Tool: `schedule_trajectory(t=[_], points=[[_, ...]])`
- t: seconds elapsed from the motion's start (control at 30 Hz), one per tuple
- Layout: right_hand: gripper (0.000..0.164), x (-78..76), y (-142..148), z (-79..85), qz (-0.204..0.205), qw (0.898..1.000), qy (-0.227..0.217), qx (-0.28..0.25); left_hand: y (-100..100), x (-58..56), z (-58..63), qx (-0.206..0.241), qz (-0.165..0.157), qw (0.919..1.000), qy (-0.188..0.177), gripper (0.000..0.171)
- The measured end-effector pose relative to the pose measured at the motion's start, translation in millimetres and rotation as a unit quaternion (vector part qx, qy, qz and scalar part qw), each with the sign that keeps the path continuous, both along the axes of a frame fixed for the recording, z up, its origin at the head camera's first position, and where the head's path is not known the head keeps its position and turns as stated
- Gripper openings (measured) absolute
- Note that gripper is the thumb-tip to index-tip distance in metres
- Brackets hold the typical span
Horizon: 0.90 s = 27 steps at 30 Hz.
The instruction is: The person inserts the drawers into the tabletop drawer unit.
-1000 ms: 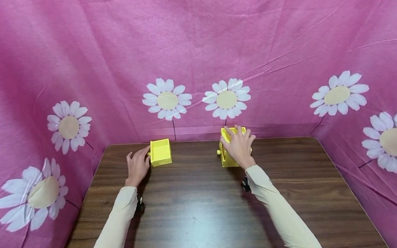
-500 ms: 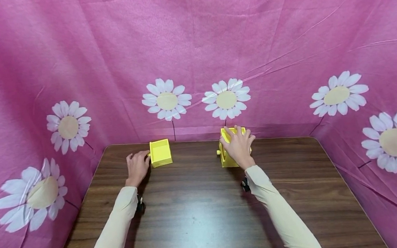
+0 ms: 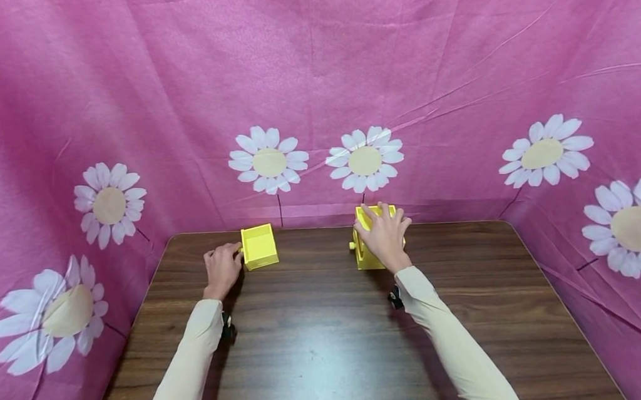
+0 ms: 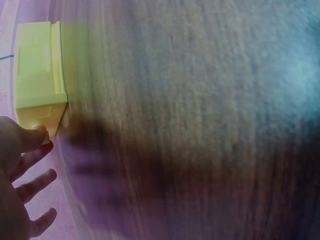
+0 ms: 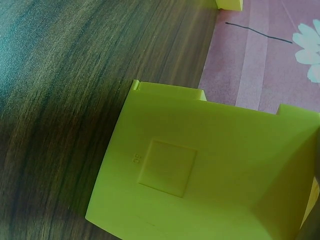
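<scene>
yellow drawer [image 3: 259,249] and yellow box [image 5: 210,165] near table [image 3: 317,301] far edge, wood spanning between, left hand [image 3: 223,269] pinching knob [image 4: 46,138], right hand [image 3: 385,237] spread over box, cannot tell if clamped

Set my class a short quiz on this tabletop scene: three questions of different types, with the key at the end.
1. Multiple choice: which part of the open-topped yellow drawer does the left hand pinch?
A) its rim
B) its knob
C) its floor

2. True or false: the yellow drawer touches the yellow box under the right hand.

3. Fill in the blank: the pink cloth behind the wood-grained table is printed with white-petalled ____.

Key: 1. B; 2. False, a gap shows between them; 3. flowers.
</scene>
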State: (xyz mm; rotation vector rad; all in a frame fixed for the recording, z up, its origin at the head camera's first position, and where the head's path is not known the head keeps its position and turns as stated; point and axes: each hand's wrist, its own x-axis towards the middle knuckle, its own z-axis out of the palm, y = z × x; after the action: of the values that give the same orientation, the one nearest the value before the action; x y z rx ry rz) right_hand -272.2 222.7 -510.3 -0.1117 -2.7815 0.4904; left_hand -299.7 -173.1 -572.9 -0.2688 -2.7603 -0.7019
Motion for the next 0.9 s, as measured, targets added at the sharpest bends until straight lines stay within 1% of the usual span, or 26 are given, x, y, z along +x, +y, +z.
schedule_trajectory(t=[0.13, 0.57, 0.77, 0.9], points=[[0.06, 0.3, 0.0, -0.3, 0.001, 1.0, -0.003, 0.0, -0.1, -0.1, 0.9, -0.005, 0.0, 0.9999, -0.009, 0.03], [0.06, 0.0, 0.1, 0.2, 0.0, 1.0, -0.007, -0.005, -0.4, 0.7, 0.2, -0.017, -0.005, 0.9998, 0.001, 0.03], [0.061, 0.0, 0.1, 1.0, 0.0, 1.0, -0.008, -0.01, 1.4, 1.3, -0.5, -0.005, -0.009, 0.9995, 0.029, 0.027], [0.061, 0.3, 0.3, 1.3, 0.001, 1.0, -0.008, -0.009, 2.6, 0.2, -2.1, -0.013, -0.012, 0.9987, 0.048, 0.026]])
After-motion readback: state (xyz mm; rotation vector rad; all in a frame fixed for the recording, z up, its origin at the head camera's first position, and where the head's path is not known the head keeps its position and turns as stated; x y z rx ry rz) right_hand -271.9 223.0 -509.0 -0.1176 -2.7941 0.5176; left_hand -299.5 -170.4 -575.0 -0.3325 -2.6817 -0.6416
